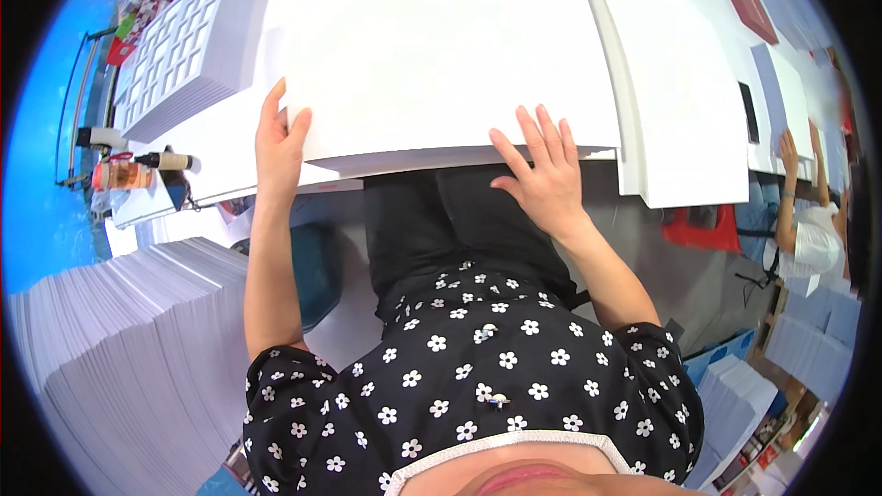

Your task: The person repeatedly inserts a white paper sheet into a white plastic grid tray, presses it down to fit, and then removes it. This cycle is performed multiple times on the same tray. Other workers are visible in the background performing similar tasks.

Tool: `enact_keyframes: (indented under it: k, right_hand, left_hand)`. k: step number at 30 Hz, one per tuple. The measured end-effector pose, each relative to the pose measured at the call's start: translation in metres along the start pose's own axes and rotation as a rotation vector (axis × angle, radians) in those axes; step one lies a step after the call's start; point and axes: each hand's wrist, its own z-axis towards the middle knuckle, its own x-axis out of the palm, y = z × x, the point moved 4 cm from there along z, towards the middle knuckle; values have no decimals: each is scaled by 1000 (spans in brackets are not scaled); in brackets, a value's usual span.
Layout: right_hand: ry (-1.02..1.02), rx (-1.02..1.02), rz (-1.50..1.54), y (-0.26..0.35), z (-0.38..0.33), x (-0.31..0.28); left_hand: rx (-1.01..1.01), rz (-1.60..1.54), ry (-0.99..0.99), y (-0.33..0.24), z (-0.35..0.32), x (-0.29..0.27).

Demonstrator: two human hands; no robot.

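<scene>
A large white sheet [441, 55] lies on top of white material at the table's near edge, in front of my body. My left hand [280, 142] is at its left edge, thumb over the top face and the other fingers along or under the side, so the edge sits between them. Near the right front corner my right hand [548, 165] rests flat, fingers spread on the surface, with nothing held. Whether the white piece is one sheet or several layers cannot be made out.
A stack of white cut-out panels [175, 55] stands at left, near a bottle [165, 161] and an orange-labelled jar [119, 174]. Tall paper piles [138, 340] rise at lower left. Right are white folded boards [689, 110], a black phone [749, 112], a red stool [703, 228] and a co-worker [813, 239].
</scene>
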Motion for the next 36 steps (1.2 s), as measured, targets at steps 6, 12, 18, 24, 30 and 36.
enact_keyframes:
  k: [6, 12, 18, 24, 30, 36]
  right_hand:
    - [-19, 2, 3, 0, -1, 1]
    - [-25, 3, 8, 1, 0, 3]
    - [-12, -5, 9, 4, 2, 2]
    - [1, -4, -6, 5, 3, -1]
    - [-11, -17, -9, 6, 2, 0]
    - [0, -12, -5, 8, 3, 1]
  left_hand:
    - [195, 388, 2, 12, 10, -13]
    - [7, 153, 75, 24, 14, -11]
    - [30, 74, 94, 38, 17, -15]
    - [68, 140, 125, 47, 20, -19]
    - [-26, 104, 143, 47, 17, -16]
    - [-30, 111, 148, 38, 13, -14]
